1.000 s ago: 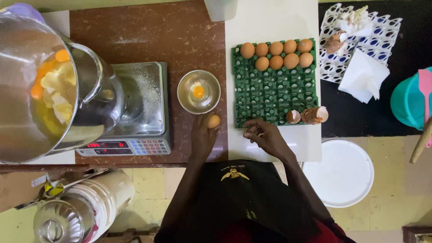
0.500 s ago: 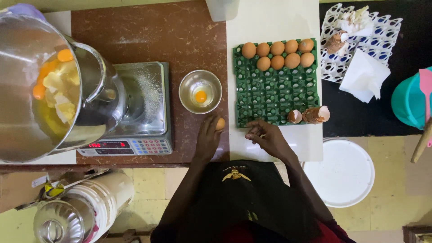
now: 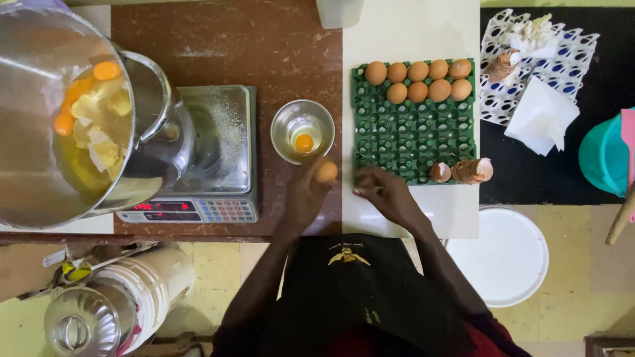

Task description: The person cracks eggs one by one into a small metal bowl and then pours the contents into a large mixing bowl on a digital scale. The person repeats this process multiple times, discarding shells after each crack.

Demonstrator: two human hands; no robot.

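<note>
the left hand [image 3: 305, 197] holds a brown egg [image 3: 325, 172] in its fingertips, just below the rim of a small steel bowl [image 3: 284, 135] that has a cracked egg with its yellow yolk [image 3: 304, 143] inside. the right hand [image 3: 385, 193] lies just beside it with fingers curled and loosely closed at the near edge of the green egg tray [image 3: 413, 142]; i cannot tell whether it pinches anything. both forearms reach up from the dark apron [image 3: 350, 297] at the bottom of the view, wrists close together, the egg between the two hands. on the tray's near edge, right of the right hand, lie broken eggshells [image 3: 463, 171]. left of the small bowl stands a digital scale [image 3: 205, 165] on the brown tabletop [image 3: 264, 46], and a large steel mixing bowl [image 3: 40, 192] with yolks and pale butter pieces overlaps the scale's left side. at the tray's far end sit two rows of whole brown eggs [image 3: 419, 79]. to the right are a white napkin [image 3: 541, 116], a patterned cloth [image 3: 569, 59], a teal container [image 3: 605, 155] and, nearer, a round white lid [image 3: 506, 254].
</note>
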